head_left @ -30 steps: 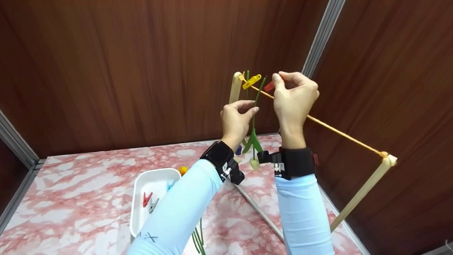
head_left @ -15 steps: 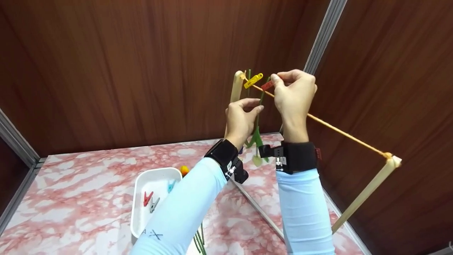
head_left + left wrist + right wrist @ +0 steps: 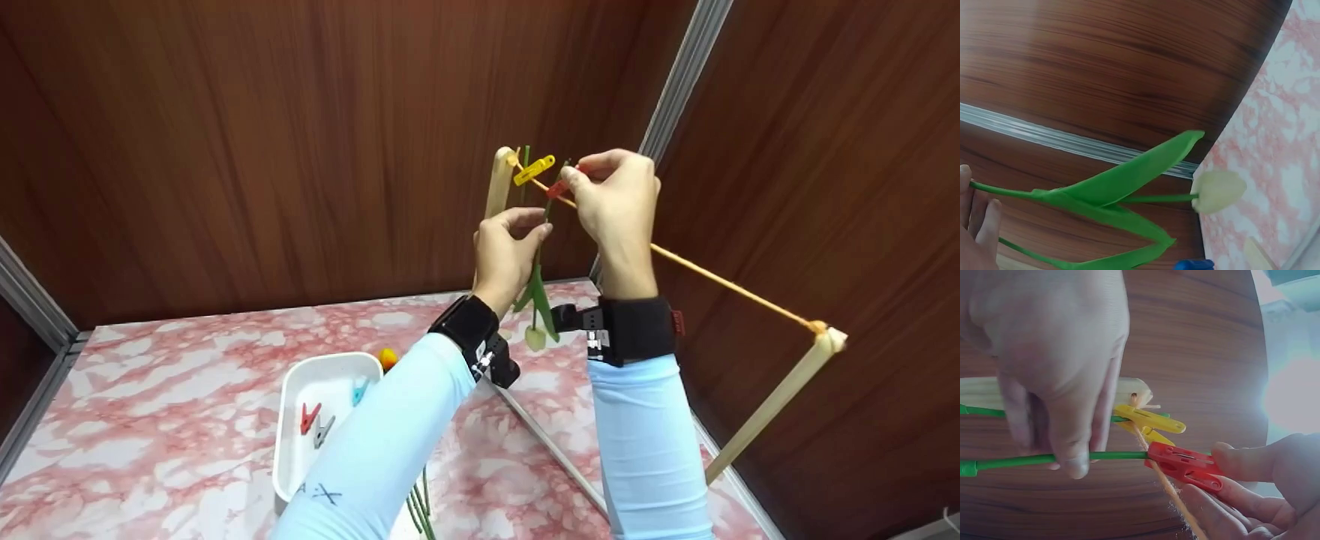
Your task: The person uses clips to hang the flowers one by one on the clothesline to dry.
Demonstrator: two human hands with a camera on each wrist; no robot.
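Observation:
My left hand (image 3: 506, 251) pinches the green stem of a white artificial tulip (image 3: 1219, 191), which hangs bloom down with its leaves below the fingers. My right hand (image 3: 619, 202) holds a red clothespin (image 3: 1182, 467) by its handles between thumb and fingers. The clothespin's jaws sit over the stem's upper end and the orange string (image 3: 727, 283). Beside it, a yellow clothespin (image 3: 534, 171) clips another green stem to the same string, close to the wooden post (image 3: 499, 184).
A white tray (image 3: 283, 450) with red, grey and blue clothespins stands on the pink marbled table (image 3: 172, 390). An orange-yellow bloom (image 3: 388, 358) and loose green stems (image 3: 420, 506) lie by my left sleeve. A second wooden post (image 3: 772, 405) holds the string's right end.
My right hand has moved left and brought the red clothespin onto the stem and string. The left hand, still pinching the stem, has shifted slightly.

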